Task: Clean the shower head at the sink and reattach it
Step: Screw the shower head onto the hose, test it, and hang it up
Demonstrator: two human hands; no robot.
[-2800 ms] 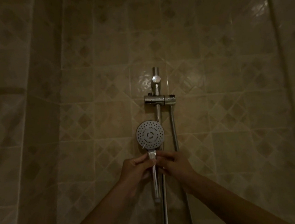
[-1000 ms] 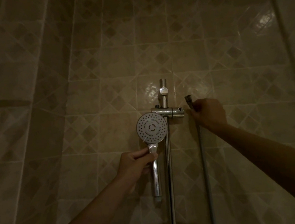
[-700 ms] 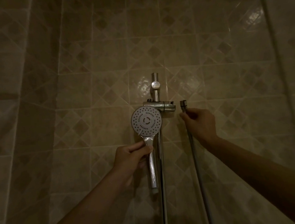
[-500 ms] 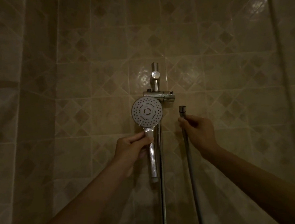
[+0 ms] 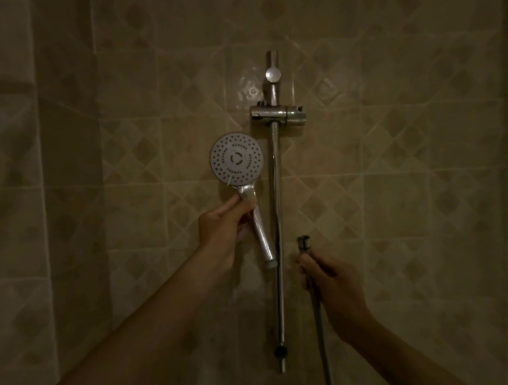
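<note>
Gripping the shower head (image 5: 237, 160) handle, left hand (image 5: 222, 225) fingers (image 5: 232, 204) curl below its face.

Setting: dim home bathroom, shower area. Evidence: glossy beige wall tiles (image 5: 153, 87) with diamond pattern, covering two walls that meet at a corner on the left; vertical chrome slide rail (image 5: 278, 190) fixed to the wall, carrying a chrome sliding bracket (image 5: 278, 118); detached handheld shower head (image 5: 236, 159); loose metal shower hose (image 5: 318, 315).

Chrome shower head (image 5: 237, 161) with dotted grey face, chrome rail (image 5: 278, 190), beige diamond-patterned tiles (image 5: 396, 157)
</note>
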